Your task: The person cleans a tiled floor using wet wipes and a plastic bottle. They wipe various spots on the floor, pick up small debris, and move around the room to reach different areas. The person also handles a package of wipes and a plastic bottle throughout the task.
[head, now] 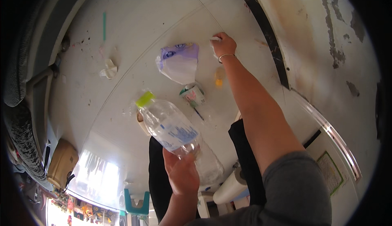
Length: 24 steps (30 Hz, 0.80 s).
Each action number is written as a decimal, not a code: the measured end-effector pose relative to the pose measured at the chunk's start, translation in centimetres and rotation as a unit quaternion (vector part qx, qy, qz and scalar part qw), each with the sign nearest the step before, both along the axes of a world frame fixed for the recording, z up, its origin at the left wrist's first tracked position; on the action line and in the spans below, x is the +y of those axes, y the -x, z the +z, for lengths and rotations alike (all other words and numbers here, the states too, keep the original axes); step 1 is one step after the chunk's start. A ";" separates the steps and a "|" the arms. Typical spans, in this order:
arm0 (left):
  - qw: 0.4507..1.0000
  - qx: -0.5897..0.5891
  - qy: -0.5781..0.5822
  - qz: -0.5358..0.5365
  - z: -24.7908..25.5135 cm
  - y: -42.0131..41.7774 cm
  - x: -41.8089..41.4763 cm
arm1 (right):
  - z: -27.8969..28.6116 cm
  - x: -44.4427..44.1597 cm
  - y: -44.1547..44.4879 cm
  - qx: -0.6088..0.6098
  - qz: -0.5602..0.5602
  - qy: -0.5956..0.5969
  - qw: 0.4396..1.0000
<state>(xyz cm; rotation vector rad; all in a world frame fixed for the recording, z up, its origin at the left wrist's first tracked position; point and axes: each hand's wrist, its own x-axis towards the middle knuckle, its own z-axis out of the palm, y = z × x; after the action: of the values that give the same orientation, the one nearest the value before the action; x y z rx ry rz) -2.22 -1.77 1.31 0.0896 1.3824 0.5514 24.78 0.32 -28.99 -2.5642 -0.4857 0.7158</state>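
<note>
My left hand (183,172) grips a large clear plastic bottle (176,125) by its lower part. A lime-green cap (145,99) tops the bottle, which is tilted up to the left and carries a label with blue print. My right hand (225,44) reaches down at the far side, fingers closed on a crumpled white piece, perhaps tissue or film. Left of that hand lies a flattened purple-and-white plastic packet (180,61). Nearer me is a crushed printed carton (193,94), with a thin dark stick (198,113) by it. A small clear item with an orange part (218,80) lies below my right wrist.
Farther left on the pale floor (137,30) are a crumpled white scrap (109,69) and a green strip (104,26). A brown bag or box (62,161), a teal stool (137,206) and a white roll (231,186) stand around. A stained wall (312,36) bounds the right.
</note>
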 end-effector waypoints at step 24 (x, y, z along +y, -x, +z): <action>0.998 -0.021 0.018 0.057 1.1 1.8 5.6 | 0.2 19.4 6.9 0.020 0.189 -0.025 0.982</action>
<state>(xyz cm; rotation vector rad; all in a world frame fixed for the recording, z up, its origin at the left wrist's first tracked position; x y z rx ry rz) -4.00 3.78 2.43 -0.0302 1.3616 0.6204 17.84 19.73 -28.83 -2.4308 -0.9800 0.8660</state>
